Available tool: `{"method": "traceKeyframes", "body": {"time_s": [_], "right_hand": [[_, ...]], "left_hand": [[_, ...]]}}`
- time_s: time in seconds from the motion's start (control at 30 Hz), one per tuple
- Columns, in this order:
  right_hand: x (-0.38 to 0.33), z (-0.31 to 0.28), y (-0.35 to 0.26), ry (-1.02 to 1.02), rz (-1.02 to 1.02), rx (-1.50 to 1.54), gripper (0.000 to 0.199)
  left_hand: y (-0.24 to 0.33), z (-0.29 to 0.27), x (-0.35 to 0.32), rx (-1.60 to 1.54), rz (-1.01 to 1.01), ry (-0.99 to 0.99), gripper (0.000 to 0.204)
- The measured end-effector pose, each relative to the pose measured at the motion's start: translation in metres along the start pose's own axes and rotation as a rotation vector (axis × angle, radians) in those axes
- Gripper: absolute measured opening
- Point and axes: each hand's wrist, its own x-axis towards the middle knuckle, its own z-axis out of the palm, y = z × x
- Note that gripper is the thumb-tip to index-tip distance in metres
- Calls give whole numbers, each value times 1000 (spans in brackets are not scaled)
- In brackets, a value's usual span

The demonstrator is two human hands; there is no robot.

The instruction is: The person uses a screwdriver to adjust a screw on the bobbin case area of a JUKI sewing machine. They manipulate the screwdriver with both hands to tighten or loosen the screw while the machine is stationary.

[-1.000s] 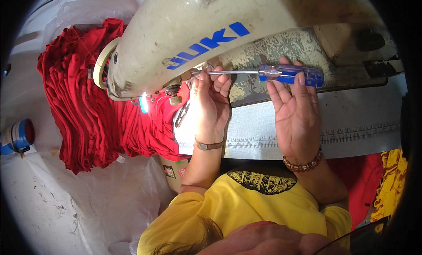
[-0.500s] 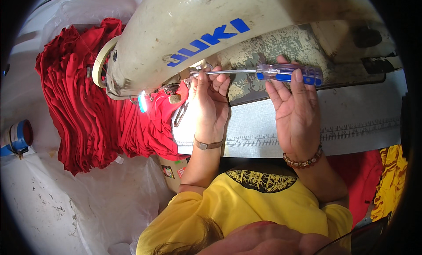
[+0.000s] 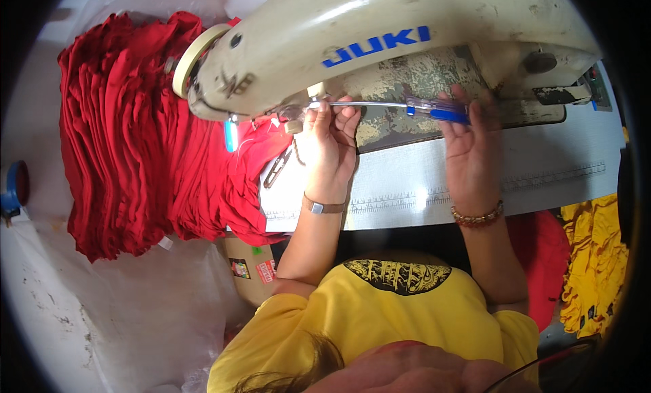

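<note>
A screwdriver with a clear and blue handle lies level beside the head of a cream sewing machine. My right hand has its fingers and thumb about the handle; the fingertips are a little blurred. At the other end, my left hand pinches round the shaft near its tip, close under the machine's needle end. Bright light washes out that spot, so what the tip touches cannot be made out. Just left of my left wrist lies a small dark metal tool, perhaps thread snips.
Stacked red fabric covers the table left of the machine. A printed ruler strip runs along the pale tabletop. A small lamp glows under the machine head. Yellow fabric hangs at the right, and a cardboard box stands below.
The view has shifted, so the machine appears further right and higher. My right hand has turned slightly and slid along the handle; my left hand keeps its pinch near the tip.
</note>
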Motion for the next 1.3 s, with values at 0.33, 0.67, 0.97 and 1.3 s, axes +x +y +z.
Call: {"method": "traceKeyframes", "body": {"time_s": [0.33,0.67,0.97,1.3], "right_hand": [[22,7,-24,-130,145,-445,30],[45,14,-25,-132,158,-427,29],[51,13,-11,-111,187,-266,15],[43,24,-6,7,121,-384,17]], "left_hand": [[-6,5,4,-102,-31,17,14],[-6,8,0,-233,-37,19,11],[-4,8,3,-229,-45,37,15],[1,5,1,-190,-39,-70,36]]}}
